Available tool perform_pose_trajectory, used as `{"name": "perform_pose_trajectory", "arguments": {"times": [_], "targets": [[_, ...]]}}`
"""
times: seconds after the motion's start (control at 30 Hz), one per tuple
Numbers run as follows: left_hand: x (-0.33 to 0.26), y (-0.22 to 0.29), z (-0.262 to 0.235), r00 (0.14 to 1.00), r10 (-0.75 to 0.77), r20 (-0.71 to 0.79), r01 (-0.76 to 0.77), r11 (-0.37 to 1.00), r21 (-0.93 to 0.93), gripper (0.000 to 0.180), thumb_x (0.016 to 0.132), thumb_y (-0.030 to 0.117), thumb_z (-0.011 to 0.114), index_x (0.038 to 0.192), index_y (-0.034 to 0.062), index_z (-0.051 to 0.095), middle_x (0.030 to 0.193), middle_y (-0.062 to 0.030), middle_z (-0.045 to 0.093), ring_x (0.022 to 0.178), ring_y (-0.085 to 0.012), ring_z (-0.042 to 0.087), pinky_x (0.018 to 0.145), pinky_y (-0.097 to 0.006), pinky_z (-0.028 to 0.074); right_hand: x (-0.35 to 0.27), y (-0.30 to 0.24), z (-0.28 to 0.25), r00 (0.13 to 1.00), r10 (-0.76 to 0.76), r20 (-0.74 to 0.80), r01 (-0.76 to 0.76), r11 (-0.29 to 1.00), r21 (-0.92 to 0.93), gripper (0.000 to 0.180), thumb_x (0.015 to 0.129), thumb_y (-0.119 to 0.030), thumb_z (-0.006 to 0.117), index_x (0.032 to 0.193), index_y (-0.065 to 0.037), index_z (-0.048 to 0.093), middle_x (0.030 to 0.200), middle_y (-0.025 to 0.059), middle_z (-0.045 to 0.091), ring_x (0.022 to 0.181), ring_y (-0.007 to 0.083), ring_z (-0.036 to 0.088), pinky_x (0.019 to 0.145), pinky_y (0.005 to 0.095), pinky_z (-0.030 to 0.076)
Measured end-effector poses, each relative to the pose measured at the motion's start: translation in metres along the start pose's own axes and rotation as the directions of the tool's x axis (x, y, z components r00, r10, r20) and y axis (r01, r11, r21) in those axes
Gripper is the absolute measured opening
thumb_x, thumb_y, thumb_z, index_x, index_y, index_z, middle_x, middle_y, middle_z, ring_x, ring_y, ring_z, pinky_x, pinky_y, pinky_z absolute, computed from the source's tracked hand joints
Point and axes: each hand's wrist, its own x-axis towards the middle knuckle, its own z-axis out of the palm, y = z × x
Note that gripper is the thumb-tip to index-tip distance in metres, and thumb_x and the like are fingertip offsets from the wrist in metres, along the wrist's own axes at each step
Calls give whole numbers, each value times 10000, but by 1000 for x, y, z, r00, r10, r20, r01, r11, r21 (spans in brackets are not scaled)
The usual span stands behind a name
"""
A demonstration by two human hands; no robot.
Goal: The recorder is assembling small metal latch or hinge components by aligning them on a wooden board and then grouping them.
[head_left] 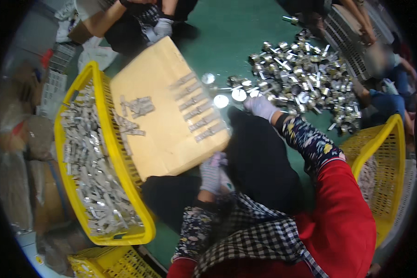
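My right hand (262,109), in a pale glove, reaches to the near left edge of a pile of shiny round metal parts with flat stems (292,69). Its fingertips are down among these parts; whether they grip one is hidden. My left hand (211,175), in a striped glove, is curled by the near edge of a tan board (157,153), closed around something I cannot make out. On the board, several flat metal strips (201,109) lie in a row at the right, and a loose heap of strips (141,106) lies at the left. Round metal discs (221,101) rest just beyond the board's right edge.
A yellow basket (148,227) full of metal strips stands against the board's left side. Another yellow basket (396,153) stands at the right, and a third (120,264) at the lower left. Co-workers' gloved hand (163,28) and arms show at the far side, beside grey crates (345,39).
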Motion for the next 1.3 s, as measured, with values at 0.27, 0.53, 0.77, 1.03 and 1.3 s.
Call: {"name": "perform_pose_trajectory", "arguments": {"times": [0.27, 0.53, 0.77, 1.03, 1.3], "targets": [[-10, 0, 4, 990, 142, 1, -133, 926, 354, 328, 902, 277, 523, 918, -25, 647, 854, -72, 649, 784, -141, 580, 729, -274, 456, 47, -41, 92, 938, -207, 277, 179, 976, 123, 229, 868, -241, 429, 958, -125, 604, 1041, 109, 545, 928, 321, 590, 753, 455, 452], [-9, 6, 10, 998, 57, 19, -60, 969, 239, 351, 891, 363, 542, 926, 26, 634, 803, -10, 588, 707, -85, 508, 645, -232, 418, 10, -41, 61, 929, 223, 294, -288, 936, 202, 287, 885, -256, 399, 1036, -78, 566, 1106, 172, 555, 929, 365, 596, 718, 464, 450], [-7, 3, 5, 998, 15, 60, -12, 999, -50, 234, 882, 197, 553, 860, -23, 630, 761, -90, 629, 680, -141, 575, 666, -269, 456, -49, 44, -43, 909, 380, 169, -280, 260, 924, 625, 726, -283, 720, 1182, 20, 418, 1054, 159, 578, 1007, 246, 574, 843, 347, 473], [2, -11, 5, 998, 32, 59, -29, 998, -58, 287, 880, 248, 552, 821, -18, 641, 676, -86, 633, 624, -154, 580, 608, -267, 459, -83, -40, -251, 974, 161, -162, 64, 491, 869, 736, 714, -114, 690, 1309, 63, 295, 1163, 147, 485, 1003, 190, 535, 859, 300, 467], [5, -9, 10, 994, 84, 76, -81, 996, -43, 332, 855, 292, 549, 793, -19, 648, 658, -129, 640, 575, -172, 585, 611, -303, 464, -35, -148, -167, 897, -160, -412, 376, 766, 521, 641, 665, -119, 711, 1235, -21, 433, 1212, 166, 487, 1108, 305, 498, 936, 400, 415]]}}
